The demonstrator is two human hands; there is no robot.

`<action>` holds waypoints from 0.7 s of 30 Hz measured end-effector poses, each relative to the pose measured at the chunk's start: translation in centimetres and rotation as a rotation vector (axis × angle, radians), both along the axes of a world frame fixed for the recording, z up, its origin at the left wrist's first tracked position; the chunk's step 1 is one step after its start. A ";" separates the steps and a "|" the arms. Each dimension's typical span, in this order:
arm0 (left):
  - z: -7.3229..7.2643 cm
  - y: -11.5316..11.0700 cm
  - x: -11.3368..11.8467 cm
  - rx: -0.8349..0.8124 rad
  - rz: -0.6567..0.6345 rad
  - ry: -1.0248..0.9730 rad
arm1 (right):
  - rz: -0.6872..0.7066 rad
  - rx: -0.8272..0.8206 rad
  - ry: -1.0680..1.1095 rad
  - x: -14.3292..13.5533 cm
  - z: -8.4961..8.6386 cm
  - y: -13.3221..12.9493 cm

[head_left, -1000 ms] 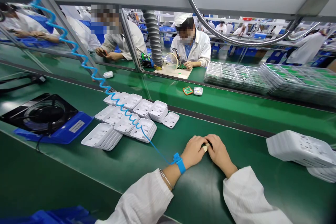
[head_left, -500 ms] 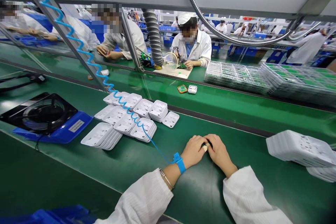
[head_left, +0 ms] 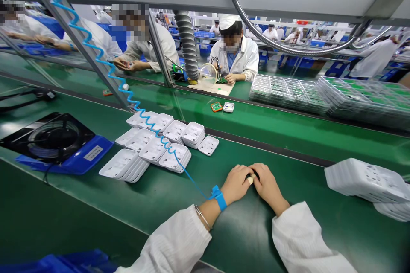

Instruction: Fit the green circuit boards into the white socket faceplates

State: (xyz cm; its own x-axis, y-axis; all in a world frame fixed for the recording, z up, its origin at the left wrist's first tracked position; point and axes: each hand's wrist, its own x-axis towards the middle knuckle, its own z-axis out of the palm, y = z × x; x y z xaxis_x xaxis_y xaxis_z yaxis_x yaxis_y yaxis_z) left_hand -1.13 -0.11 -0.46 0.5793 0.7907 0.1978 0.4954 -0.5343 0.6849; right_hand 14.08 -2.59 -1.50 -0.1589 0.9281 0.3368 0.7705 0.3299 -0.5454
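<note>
Shallow white covers point(head_left: 175, 156) lie mostly in stacks; the green worktop point(head_left: 179, 194) beneath is flat, glossy.

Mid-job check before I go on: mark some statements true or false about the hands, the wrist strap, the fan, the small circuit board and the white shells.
1. The blue wrist strap is on the right wrist. False: the strap is on the left wrist.
2. The left hand and right hand meet at the fingers. True.
3. The black fan rests on a stack of white shells. False: the fan rests on something blue.
4. The small circuit board lies beside a small white case. True.
5. All the white shells are left of the hands. False: more are stacked on the right.
</note>
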 end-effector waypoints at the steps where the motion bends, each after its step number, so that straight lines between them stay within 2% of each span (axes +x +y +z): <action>1: 0.0 0.0 0.0 -0.001 0.001 -0.001 | 0.000 0.001 0.000 0.0 0.0 0.0; 21: -0.1 0.0 0.0 -0.004 -0.001 -0.002 | 0.008 0.007 -0.005 0.1 -0.2 0.1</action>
State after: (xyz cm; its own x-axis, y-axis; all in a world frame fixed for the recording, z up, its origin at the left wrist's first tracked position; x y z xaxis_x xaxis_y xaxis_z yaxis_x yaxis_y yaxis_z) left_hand -1.16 -0.08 -0.52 0.5797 0.7908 0.1962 0.4934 -0.5323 0.6879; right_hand 14.18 -2.45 -1.71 -0.1686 0.9243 0.3425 0.7706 0.3402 -0.5389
